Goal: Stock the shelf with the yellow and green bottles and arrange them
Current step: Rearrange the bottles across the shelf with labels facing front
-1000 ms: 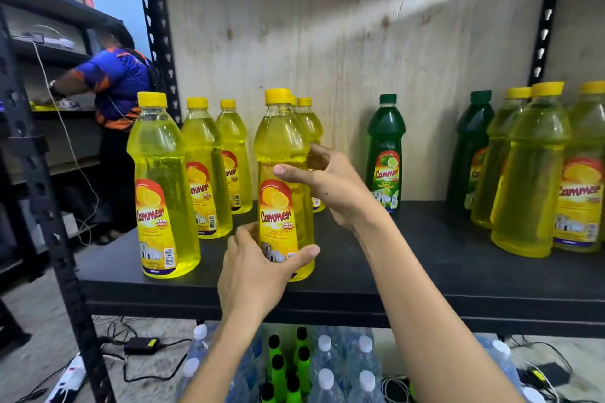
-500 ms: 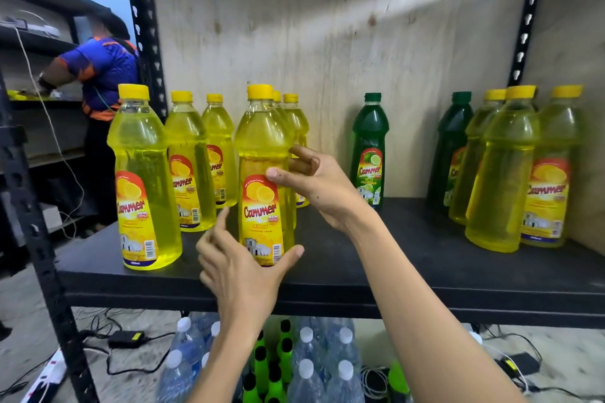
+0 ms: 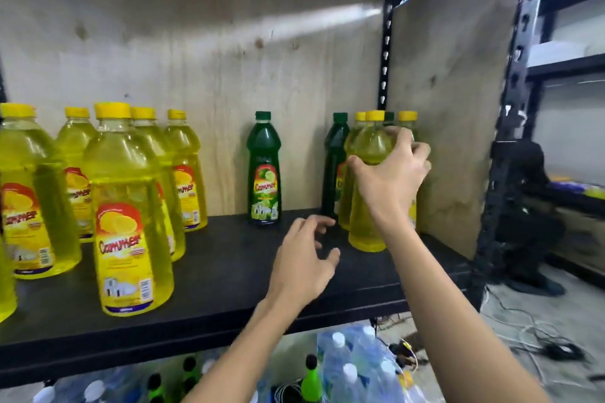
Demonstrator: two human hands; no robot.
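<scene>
Several yellow bottles stand in rows at the left of the black shelf (image 3: 229, 275); the nearest one (image 3: 131, 222) is at the front. A lone green bottle (image 3: 264, 170) stands at the back middle. At the right end a cluster holds a dark green bottle (image 3: 334, 167) and yellow bottles. My right hand (image 3: 389, 180) is wrapped around the front yellow bottle (image 3: 365, 206) of that cluster, at its shoulder. My left hand (image 3: 304, 262) hovers open above the shelf, left of that bottle, touching nothing.
A plywood back panel (image 3: 196, 75) and side panel (image 3: 442, 108) wall in the shelf. The black upright post (image 3: 510, 108) stands at the right front corner. Below the shelf lie packed water bottles (image 3: 353, 366) and green-capped bottles (image 3: 311, 383). Cables run on the floor at right.
Both hands have let go of the front yellow bottle at the left. The view has swung right. My right hand now grips a yellow bottle in the right cluster, my left hand trails open.
</scene>
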